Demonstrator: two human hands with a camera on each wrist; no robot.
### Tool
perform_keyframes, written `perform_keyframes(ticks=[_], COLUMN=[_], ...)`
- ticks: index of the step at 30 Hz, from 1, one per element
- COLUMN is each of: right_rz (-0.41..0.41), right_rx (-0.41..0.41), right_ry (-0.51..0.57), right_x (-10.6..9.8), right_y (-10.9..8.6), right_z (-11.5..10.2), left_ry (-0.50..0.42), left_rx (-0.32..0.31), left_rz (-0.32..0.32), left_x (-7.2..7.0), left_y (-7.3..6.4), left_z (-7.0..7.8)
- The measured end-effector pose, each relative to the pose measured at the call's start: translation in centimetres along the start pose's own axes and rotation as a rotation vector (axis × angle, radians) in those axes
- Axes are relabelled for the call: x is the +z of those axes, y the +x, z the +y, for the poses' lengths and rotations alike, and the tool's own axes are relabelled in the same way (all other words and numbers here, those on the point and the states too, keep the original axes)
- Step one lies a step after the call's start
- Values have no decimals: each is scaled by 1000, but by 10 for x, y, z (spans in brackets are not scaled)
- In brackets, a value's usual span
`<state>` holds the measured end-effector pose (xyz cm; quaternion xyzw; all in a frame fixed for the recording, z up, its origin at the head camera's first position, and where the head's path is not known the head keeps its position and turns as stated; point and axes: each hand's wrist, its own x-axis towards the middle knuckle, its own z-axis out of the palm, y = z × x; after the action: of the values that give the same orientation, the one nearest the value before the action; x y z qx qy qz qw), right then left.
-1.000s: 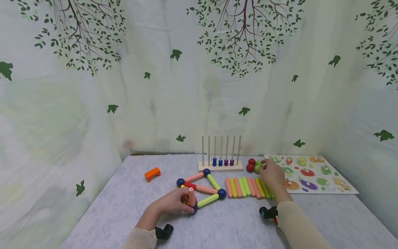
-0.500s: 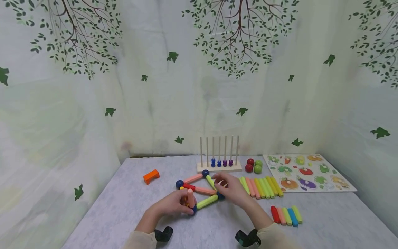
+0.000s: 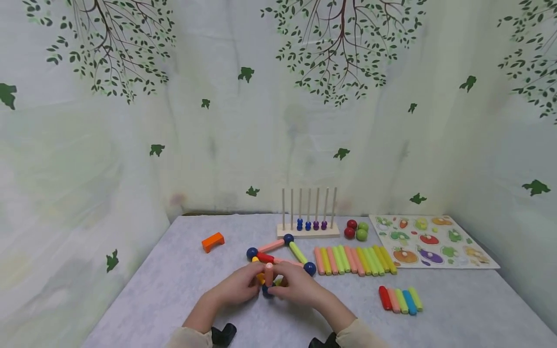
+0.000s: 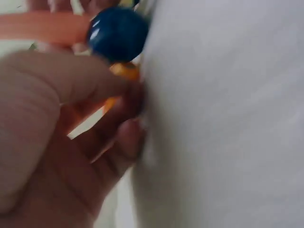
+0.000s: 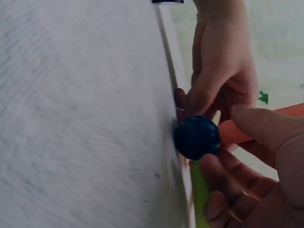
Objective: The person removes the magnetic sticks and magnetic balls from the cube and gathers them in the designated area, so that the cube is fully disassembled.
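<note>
A toy frame of coloured sticks and dark blue balls lies mid-table. Its nearest blue ball [image 5: 196,137] bears a salmon stick [image 3: 269,274], upright in the head view. My left hand [image 3: 235,287] is left of this ball, thumb and fingertips pinching an orange stick [image 4: 124,71] that they partly hide. From the right, my right hand [image 3: 299,284] holds the salmon stick's lower end, its thumb across the stick and a fingertip against the ball. A green stick [image 5: 200,194] beside those fingers is mostly hidden in the head view. Other blue balls [image 3: 310,268] mark the frame's corners.
Right of the frame lies a row of longer sticks [image 3: 348,261]; several shorter sticks [image 3: 400,300] lie nearer. Behind stand a peg abacus [image 3: 308,233], red balls [image 3: 349,233] and green balls [image 3: 361,235]. A vegetable picture board [image 3: 428,241] is far right, an orange block [image 3: 212,242] left.
My right hand has come left from the green balls and the stick row to the upright salmon stick, opposite my left hand. The left hand has stayed near the same ball.
</note>
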<state>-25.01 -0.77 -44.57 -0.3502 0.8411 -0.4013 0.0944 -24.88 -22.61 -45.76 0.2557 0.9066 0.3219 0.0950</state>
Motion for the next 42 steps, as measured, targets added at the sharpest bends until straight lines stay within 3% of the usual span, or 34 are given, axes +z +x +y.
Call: perform_keyframes(ticks=[4,9,16,25,37,42], right_rz=[58,78,84,94,120,113], right_rx=[14,38,23,17,-17,72], right_ry=[-35,-55,-91,20,87,184], right_x=[2,6,7,15,22,21], right_y=[1,0,1,1,-1,0], right_z=[2,6,8,7,7,6], left_ry=[122,140,33,22,14,10], left_rx=[13,2,59,-23,-55,-92], left_rz=[104,132,89,-50,-17,-13], left_x=[10,14,5,-7,-5,-6], left_y=[5,6,3,-5,-4,-5], left_z=[2,5,-2,12,10,10])
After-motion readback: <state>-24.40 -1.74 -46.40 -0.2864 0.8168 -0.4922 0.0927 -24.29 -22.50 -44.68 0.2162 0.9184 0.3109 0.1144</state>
